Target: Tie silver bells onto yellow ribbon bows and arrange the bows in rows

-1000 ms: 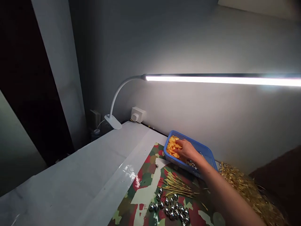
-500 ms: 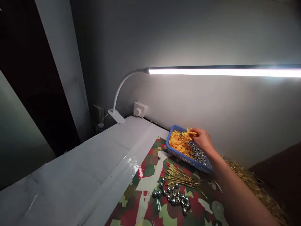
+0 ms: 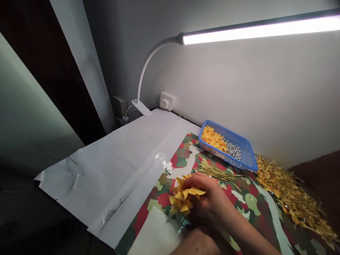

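Observation:
My right hand [image 3: 209, 198] is closed on a bunch of folded yellow ribbon pieces [image 3: 183, 200], held over the camouflage-patterned sheet [image 3: 182, 161]. Below it, at the bottom edge, shows part of my left hand [image 3: 198, 244]; its fingers are hidden. The blue plastic basket [image 3: 228, 129] at the back holds more yellow ribbon pieces [image 3: 214, 139] at its left and many small silver beads [image 3: 233, 150] beside them. Thin gold twist ties [image 3: 219, 170] lie in a bundle between the basket and my right hand. The silver bells on the sheet are covered by my hands.
A lit bar lamp [image 3: 247, 32] reaches across on its white gooseneck [image 3: 148, 58]. A white socket with a plug [image 3: 167, 101] stands at the wall. White covering [image 3: 119, 156] spreads over the table's left part. A heap of gold ribbon pieces [image 3: 289, 194] lies at the right.
My right hand has come from the basket toward me and down, carrying yellow ribbon pieces. Part of my left hand has appeared at the bottom. The camera view has shifted, showing more of the table.

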A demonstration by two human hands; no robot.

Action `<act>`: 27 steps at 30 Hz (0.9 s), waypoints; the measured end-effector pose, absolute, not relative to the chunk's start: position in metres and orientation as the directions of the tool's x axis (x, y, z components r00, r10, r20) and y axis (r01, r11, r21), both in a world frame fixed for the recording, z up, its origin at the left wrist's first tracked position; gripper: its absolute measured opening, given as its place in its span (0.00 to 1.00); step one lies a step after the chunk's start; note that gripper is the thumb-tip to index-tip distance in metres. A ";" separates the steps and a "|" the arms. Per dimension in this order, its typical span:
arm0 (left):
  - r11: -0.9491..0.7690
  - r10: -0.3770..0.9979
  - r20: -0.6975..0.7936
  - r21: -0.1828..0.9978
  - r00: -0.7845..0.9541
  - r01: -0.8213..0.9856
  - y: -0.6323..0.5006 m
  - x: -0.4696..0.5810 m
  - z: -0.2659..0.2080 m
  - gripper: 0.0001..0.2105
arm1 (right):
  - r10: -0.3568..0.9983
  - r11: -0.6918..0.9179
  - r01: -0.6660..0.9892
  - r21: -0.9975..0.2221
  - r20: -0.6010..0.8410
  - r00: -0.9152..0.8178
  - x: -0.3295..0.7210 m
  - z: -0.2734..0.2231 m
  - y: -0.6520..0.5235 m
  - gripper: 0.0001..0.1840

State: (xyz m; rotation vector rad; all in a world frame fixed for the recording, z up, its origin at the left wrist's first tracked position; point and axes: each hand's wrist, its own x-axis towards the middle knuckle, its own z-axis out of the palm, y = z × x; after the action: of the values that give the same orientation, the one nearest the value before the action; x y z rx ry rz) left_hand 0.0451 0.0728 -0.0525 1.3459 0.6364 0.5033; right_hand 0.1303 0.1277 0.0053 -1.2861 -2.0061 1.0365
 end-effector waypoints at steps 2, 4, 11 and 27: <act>0.095 0.666 -0.108 0.994 0.738 0.059 0.072 0.046 -0.053 0.08 | 0.903 0.282 0.533 -0.798 0.033 -0.429 0.126 0.000 0.121 0.24; 0.024 0.666 -0.086 0.995 0.741 0.094 0.070 0.042 -0.052 0.08 | 0.900 0.298 0.559 -0.774 0.031 -0.436 0.127 -0.001 0.116 0.30; -0.150 0.718 -0.043 0.965 0.694 0.214 0.062 0.025 -0.036 0.14 | 0.919 0.253 0.552 -0.794 0.020 -0.393 0.158 0.009 0.094 0.29; 0.102 0.907 -0.064 0.992 0.417 -0.068 0.035 0.026 -0.016 0.05 | 0.963 -0.115 -0.055 -0.992 -0.124 0.239 0.199 -0.028 -0.028 0.19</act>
State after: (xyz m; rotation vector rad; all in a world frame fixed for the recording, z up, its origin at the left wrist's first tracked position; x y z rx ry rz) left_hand 0.0264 0.0349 -0.0163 1.2565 0.8698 0.8735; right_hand 0.1993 -0.0277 -0.0280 -1.3716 -0.9384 1.1304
